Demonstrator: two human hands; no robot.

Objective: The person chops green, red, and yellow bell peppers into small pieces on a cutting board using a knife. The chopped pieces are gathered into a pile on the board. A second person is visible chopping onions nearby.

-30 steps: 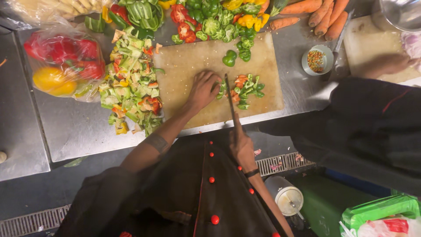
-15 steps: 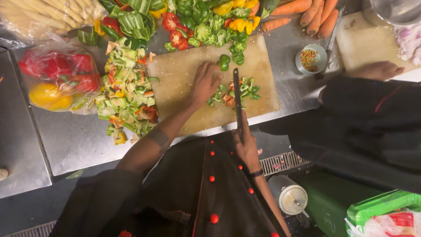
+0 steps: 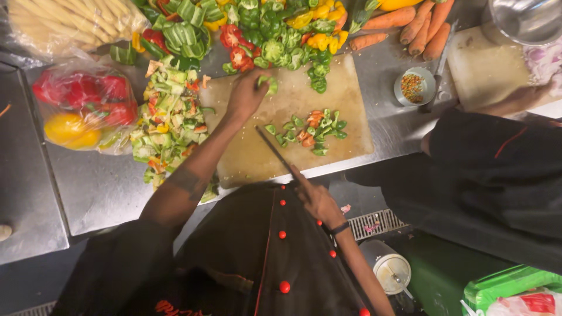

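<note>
Reaching up, left hand now pinches a green pepper piece (right hand grips the knife).

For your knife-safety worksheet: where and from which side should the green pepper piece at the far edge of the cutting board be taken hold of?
Grip the green pepper piece across its curved outer sides, coming from the left, as the left hand does. That side is away from the knife, whose blade lies angled over the cutting board in the right hand.
</note>
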